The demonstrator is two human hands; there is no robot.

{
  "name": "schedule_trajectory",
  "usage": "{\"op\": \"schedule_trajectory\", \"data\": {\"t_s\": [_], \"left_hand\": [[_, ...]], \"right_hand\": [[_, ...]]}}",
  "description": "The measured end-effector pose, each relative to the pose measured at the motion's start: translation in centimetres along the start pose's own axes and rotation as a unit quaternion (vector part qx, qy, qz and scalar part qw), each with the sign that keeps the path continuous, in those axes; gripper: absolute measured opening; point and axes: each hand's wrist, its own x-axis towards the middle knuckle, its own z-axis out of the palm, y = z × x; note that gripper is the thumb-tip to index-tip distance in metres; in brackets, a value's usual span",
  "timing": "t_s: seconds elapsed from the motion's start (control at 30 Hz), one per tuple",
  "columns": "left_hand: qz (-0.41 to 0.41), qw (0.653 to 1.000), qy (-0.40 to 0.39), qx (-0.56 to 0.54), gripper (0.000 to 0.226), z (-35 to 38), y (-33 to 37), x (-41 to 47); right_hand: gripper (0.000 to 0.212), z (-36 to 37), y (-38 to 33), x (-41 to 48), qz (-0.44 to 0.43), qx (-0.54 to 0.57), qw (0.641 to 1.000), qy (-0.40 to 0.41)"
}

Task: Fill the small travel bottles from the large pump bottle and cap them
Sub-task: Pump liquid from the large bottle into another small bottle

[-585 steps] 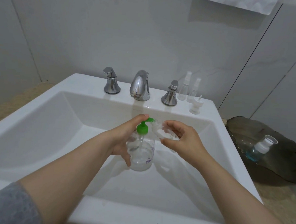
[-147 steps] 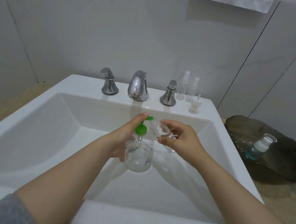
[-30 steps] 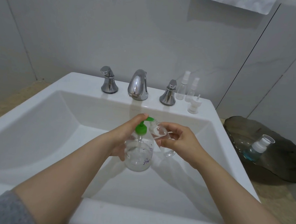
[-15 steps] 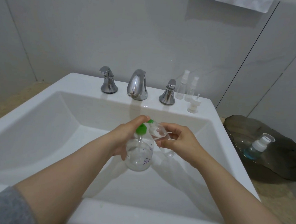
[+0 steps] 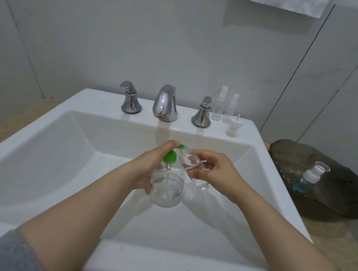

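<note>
Both hands are over the white sink (image 5: pixel 68 149): left hand (image 5: pixel 146 171) wraps the big clear plastic pump bottle (image 5: pixel 167 191), finger on its green pump head (image 5: pixel 169 156); right hand (image 5: pixel 215 171) grips the small clear travel bottle (image 5: pixel 190 161) at the pump's 3 o'clock, tilted, mouth aimed 10 o'clock at the nozzle

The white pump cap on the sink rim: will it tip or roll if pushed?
Probably it tips easily: the white pump cap stands on a narrow end, wider above. Small plastic, so likely very light. Once down, its round shape could roll off the sink rim into the basin.
</note>
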Motion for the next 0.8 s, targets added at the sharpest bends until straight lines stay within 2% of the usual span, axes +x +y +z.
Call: {"op": "schedule_trajectory", "data": {"t_s": [0.13,0.3,0.4,0.6,0.7,0.8], "left_hand": [[-0.016,1.0,-0.013,-0.017,0.061,-0.11,0.04,0.26],[-0.014,1.0,-0.008,-0.021,0.062,-0.16,-0.05,0.59],[0.002,1.0,0.003,-0.003,0.077,-0.02,-0.25,0.8],[0.015,1.0,-0.002,-0.006,0.078,-0.08,-0.21,0.84],[0.021,1.0,0.006,-0.003,0.07,-0.09,-0.41,0.99],[0.019,1.0,0.002,0.008,0.075,-0.04,-0.5,0.96]], "right_hand": [[0.044,-0.06,0.16,0.15,-0.009,0.0,1.0,0.011],[0.044,-0.04,0.11,0.22,-0.011,0.003,1.0,0.008],[0.043,-0.11,0.02,0.08,-0.009,0.002,1.0,0.002],[0.045,-0.17,0.03,-0.17,-0.003,-0.002,1.0,-0.012],[0.044,-0.13,0.14,-0.09,0.002,0.0,1.0,-0.011],[0.044,-0.06,0.13,-0.09,0.003,0.004,1.0,-0.011]]}}
